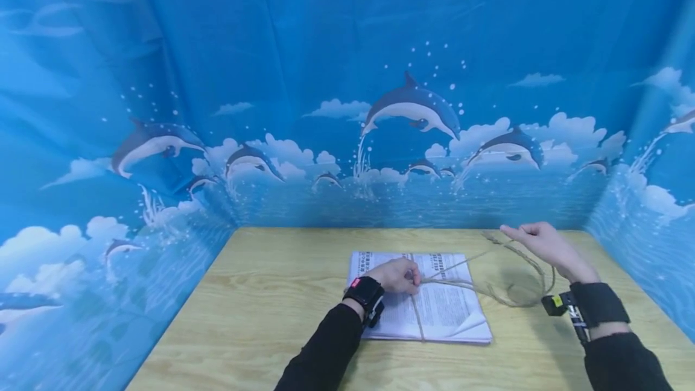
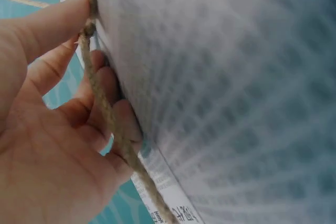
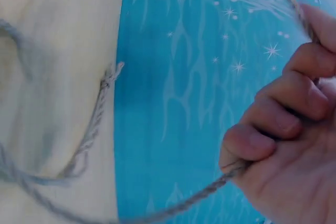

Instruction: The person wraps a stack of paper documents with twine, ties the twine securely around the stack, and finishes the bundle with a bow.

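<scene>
A stack of folded newspapers (image 1: 450, 312) lies flat on the table, with brown twine (image 1: 418, 318) running across its top. My left hand (image 1: 396, 276) rests over the middle of the stack. In the left wrist view its thumb and forefinger pinch the twine at a small knot (image 2: 89, 29), while the other fingers are bent near the paper. Raised to the right of the stack, my right hand (image 1: 545, 249) grips a strand of twine (image 3: 210, 188) in curled fingers. That strand stretches back to the left hand.
Loose loops of twine (image 1: 513, 303) hang over the right part of the wooden table (image 1: 260, 306); one frayed end (image 3: 113, 72) shows in the right wrist view. A blue curtain (image 1: 304, 77) printed with dolphins surrounds the back and sides.
</scene>
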Demonstrator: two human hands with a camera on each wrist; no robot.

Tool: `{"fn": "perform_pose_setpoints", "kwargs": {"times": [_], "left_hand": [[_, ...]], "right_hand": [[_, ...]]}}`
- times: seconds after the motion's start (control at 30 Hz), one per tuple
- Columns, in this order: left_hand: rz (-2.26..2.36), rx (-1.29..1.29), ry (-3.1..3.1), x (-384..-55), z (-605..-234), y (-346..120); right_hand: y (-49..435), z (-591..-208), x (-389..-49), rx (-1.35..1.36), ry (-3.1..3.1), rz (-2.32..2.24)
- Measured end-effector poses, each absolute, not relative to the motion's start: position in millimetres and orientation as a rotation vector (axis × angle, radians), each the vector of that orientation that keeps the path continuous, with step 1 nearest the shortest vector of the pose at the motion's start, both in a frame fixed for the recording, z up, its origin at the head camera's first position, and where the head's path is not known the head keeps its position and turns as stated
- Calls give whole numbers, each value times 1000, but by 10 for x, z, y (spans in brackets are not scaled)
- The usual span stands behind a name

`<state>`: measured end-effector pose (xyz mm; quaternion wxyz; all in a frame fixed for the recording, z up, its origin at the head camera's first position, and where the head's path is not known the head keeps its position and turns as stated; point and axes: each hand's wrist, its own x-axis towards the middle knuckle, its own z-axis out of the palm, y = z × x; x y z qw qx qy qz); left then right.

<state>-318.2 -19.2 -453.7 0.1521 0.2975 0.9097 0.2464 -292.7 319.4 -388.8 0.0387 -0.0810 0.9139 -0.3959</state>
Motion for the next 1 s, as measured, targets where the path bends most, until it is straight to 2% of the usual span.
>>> {"fn": "perform_pose_setpoints", "kwargs": {"times": [0.3, 0.7, 1.0], "left_hand": [[265, 996, 2915, -2948, -4449, -20], [51, 1067, 2766, -2821, -4401, 232], [-95, 1063, 2849, -2740, -4398, 394]], "right_hand": [[3124, -4095, -2782, -188, 2947, -1144], [3145, -4165, -2770, -107, 2971, -1128], [3159, -4156, -2815, -167, 2964, -1133]]}}
